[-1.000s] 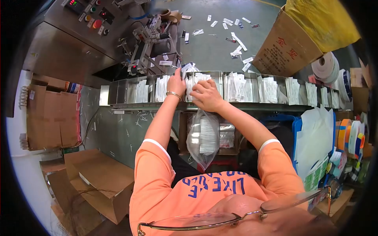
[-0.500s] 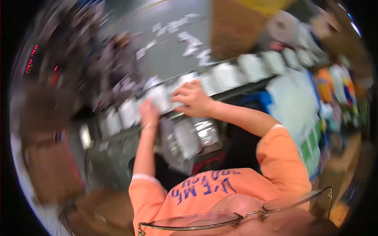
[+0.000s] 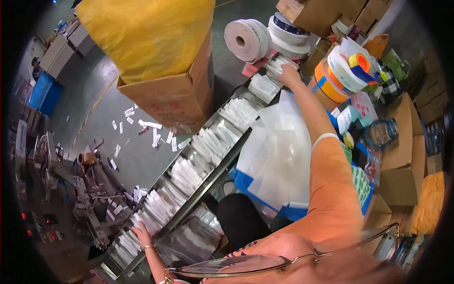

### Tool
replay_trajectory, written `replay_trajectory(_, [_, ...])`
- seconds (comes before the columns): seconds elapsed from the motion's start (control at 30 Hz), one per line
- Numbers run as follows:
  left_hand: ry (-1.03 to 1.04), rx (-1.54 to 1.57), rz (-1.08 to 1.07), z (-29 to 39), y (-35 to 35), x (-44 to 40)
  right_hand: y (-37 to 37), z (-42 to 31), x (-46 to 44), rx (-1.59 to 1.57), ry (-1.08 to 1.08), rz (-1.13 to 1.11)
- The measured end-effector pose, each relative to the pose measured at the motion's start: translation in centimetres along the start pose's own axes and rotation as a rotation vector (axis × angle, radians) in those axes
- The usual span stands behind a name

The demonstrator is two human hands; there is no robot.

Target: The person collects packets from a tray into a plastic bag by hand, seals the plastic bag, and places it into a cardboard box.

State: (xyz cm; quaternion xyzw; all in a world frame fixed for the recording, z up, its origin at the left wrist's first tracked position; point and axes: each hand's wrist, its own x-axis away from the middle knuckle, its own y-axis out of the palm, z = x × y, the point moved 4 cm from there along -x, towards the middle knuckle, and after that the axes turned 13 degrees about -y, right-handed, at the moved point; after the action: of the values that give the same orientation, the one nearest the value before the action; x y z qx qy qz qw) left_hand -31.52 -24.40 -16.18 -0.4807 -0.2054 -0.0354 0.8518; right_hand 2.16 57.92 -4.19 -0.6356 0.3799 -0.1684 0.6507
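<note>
A long narrow metal rack (image 3: 189, 201) runs diagonally across the view, packed with bundles of white paper labels (image 3: 187, 173) standing on edge in separate sections. Near its lower left end, my left hand (image 3: 143, 235) rests against the labels, fingers apart and holding nothing that I can see. My right hand (image 3: 289, 76) reaches to the far upper end, its fingers stretched over the last bundle of white labels (image 3: 279, 66). Its fingertips lie against that bundle, and I see nothing lifted out.
Beyond the rack stands a cardboard box (image 3: 165, 99) with a yellow bag (image 3: 146, 38) on top. White sheets (image 3: 274, 151) lie beside my right arm. Tape rolls (image 3: 343, 68) and large white rolls (image 3: 248, 40) are near the far end. Sewing machines (image 3: 94, 189) stand at left; paper scraps litter the floor.
My hands were close together over the middle of the rack. Now they are far apart, the left at the lower end and the right at the upper end. The view has turned.
</note>
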Motion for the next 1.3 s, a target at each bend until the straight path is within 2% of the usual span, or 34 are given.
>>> replay_trajectory(0.03, [0.039, -0.029, 0.022, -1.4, 0.6, -1.3, 0.6, 1.6, -0.6, -0.001, -0.003, 0.002])
replay_trajectory(0.07, [0.078, -0.059, 0.043, -2.1, 1.6, -2.5, 1.2, 2.8, -0.8, 0.135, 0.000, -0.013])
replay_trajectory(0.1, [0.006, -0.161, 0.114, -1.5, 1.4, -2.1, 1.9, 3.9, -1.2, 0.269, 0.004, -0.032])
replay_trajectory(0.2, [-0.120, -0.325, 0.134, 0.8, 1.1, -0.5, 4.7, 6.5, -2.4, 0.190, 0.106, -0.135])
replay_trajectory(0.23, [-0.128, -0.355, 0.130, 0.7, 1.1, -0.5, 5.7, 6.7, -2.7, 0.210, 0.077, -0.063])
replay_trajectory(0.33, [-0.021, -0.271, 0.230, -0.6, 0.9, -1.2, 7.2, 6.5, -3.2, 0.028, 0.069, -0.061])
replay_trajectory(0.37, [0.006, -0.230, 0.236, -3.2, 1.1, -3.2, 6.5, 5.3, -3.5, 0.081, 0.154, -0.209])
replay_trajectory(0.4, [0.032, -0.185, 0.241, -5.4, 1.1, -4.9, 5.8, 5.2, -3.9, 0.084, 0.153, -0.211])
replay_trajectory(0.47, [0.018, -0.233, 0.259, -6.7, 0.3, -6.2, 4.4, 5.1, -5.2, 0.094, 0.084, -0.051])
replay_trajectory(0.5, [0.006, -0.286, 0.280, -6.9, -0.3, -6.6, 4.7, 5.9, -5.9, 0.094, 0.082, -0.047])
replay_trajectory(0.57, [-0.014, -0.330, 0.312, -6.5, -1.2, -5.9, 7.2, 8.2, -8.2, -0.058, 0.091, -0.317])
replay_trajectory(0.6, [-0.019, -0.311, 0.281, -3.5, -1.9, -3.7, 8.2, 8.8, -8.6, -0.178, 0.131, -0.514])
replay_trajectory(0.63, [-0.023, -0.295, 0.250, -1.7, -2.1, -2.3, 8.2, 8.2, -8.9, -0.183, 0.124, -0.513])
replay_trajectory(0.7, [0.036, -0.265, 0.260, -2.5, -3.2, -3.4, 8.0, 7.2, -8.3, 0.056, 0.326, -0.641])
replay_trajectory(0.73, [0.099, -0.236, 0.258, -2.5, -3.7, -3.5, 8.9, 7.7, -8.4, -0.061, 0.353, -0.713])
replay_trajectory(0.83, [0.145, -0.452, 0.214, -1.5, -5.8, -3.0, 11.3, 8.9, -8.4, -0.042, 0.356, -0.626])
replay_trajectory(0.87, [0.002, -0.391, 0.194, 6.2, -5.1, 2.1, 12.3, 9.7, -8.8, 0.027, 0.337, -0.639])
replay_trajectory(0.9, [0.004, -0.404, 0.194, 5.4, -5.7, 1.4, 12.1, 9.4, -8.8, 0.021, 0.343, -0.648])
replay_trajectory(0.97, [0.080, -0.464, 0.177, 3.4, -6.6, -0.3, 10.2, 8.2, -9.3, 0.042, 0.311, -0.838])
replay_trajectory(1.0, [0.062, -0.289, 0.088, 4.3, -6.5, 0.6, 12.8, 9.8, -9.9, 0.028, 0.307, -0.885])
replay_trajectory(1.1, [0.128, -0.303, 0.140, 4.9, -6.9, 1.7, 14.7, 10.5, -9.3, -0.088, 0.307, -0.783])
replay_trajectory(1.2, [0.212, -0.274, 0.233, 5.7, -7.3, 4.0, 13.7, 9.6, -9.1, -0.127, 0.185, -0.670])
replay_trajectory(1.27, [0.200, -0.302, 0.263, 6.0, -7.9, 5.8, 12.0, 8.1, -8.3, -0.142, 0.182, -0.657])
replay_trajectory(1.3, [0.191, -0.337, 0.288, 5.9, -8.2, 6.2, 11.3, 7.8, -8.0, -0.112, 0.162, -0.581])
